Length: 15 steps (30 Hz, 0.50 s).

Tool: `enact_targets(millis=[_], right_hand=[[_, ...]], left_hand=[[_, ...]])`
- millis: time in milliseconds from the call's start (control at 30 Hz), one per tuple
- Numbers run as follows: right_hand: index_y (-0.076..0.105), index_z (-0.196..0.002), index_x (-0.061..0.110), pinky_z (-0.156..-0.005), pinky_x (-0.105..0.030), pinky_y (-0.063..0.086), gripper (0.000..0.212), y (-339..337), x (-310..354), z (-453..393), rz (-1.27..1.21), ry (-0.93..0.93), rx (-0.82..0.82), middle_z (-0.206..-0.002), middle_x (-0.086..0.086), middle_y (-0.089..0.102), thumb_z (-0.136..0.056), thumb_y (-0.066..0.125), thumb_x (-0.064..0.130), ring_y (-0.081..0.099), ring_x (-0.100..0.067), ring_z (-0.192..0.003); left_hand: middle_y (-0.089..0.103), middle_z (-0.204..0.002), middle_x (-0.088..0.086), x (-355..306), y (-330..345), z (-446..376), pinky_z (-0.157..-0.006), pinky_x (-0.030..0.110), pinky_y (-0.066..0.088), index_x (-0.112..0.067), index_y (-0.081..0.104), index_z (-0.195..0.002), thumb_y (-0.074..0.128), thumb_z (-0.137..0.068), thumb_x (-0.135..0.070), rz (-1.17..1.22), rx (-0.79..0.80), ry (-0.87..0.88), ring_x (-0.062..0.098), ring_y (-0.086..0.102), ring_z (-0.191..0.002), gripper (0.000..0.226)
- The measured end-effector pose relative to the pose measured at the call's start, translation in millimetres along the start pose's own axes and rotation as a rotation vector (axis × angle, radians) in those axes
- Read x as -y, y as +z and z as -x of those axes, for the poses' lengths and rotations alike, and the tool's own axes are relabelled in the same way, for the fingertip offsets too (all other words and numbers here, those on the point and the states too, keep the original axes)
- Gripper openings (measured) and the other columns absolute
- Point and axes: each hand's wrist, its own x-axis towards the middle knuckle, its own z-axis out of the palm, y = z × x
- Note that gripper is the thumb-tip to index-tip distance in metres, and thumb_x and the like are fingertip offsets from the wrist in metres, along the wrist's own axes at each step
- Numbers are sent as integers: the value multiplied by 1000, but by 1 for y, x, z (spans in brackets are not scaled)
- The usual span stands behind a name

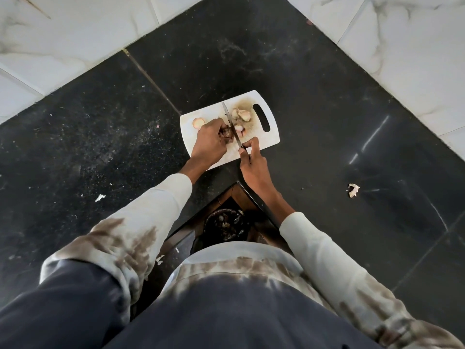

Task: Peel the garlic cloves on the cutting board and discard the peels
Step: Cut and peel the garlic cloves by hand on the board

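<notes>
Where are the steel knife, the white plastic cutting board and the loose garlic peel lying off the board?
Steel knife point(231, 124): head view, middle of the blade.
White plastic cutting board point(273, 132): head view, bare edge beside the handle slot.
Loose garlic peel point(353, 190): head view, its centre, on the black counter.

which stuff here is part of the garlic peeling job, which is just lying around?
In the job:
cutting board
knife in right hand
clove under left hand
garlic cloves by the handle slot
piece at board's left end

Lying about:
peel scrap on black counter
white fleck
</notes>
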Motion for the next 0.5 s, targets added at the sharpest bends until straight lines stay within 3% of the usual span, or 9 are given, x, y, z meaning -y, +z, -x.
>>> enact_targets(millis=[367, 500], right_hand=[[37, -123, 15, -39, -19, 28, 14, 2, 7, -5, -51, 24, 9, -56, -2, 40, -111, 43, 19, 32, -7, -37], [38, -137, 11, -39, -16, 29, 28, 8, 12, -14, -19, 22, -33, -57, 3, 42, -111, 44, 20, 41, -5, -36]], left_hand=[[65, -99, 3, 6, 1, 0, -70, 37, 55, -13, 58, -97, 62, -80, 6, -2, 14, 11, 20, 60, -89, 25], [63, -96, -1, 4, 0, 1, -67, 31, 50, -15, 56, -94, 63, -80, 5, -10, 7, 26, 21, 59, -87, 26]])
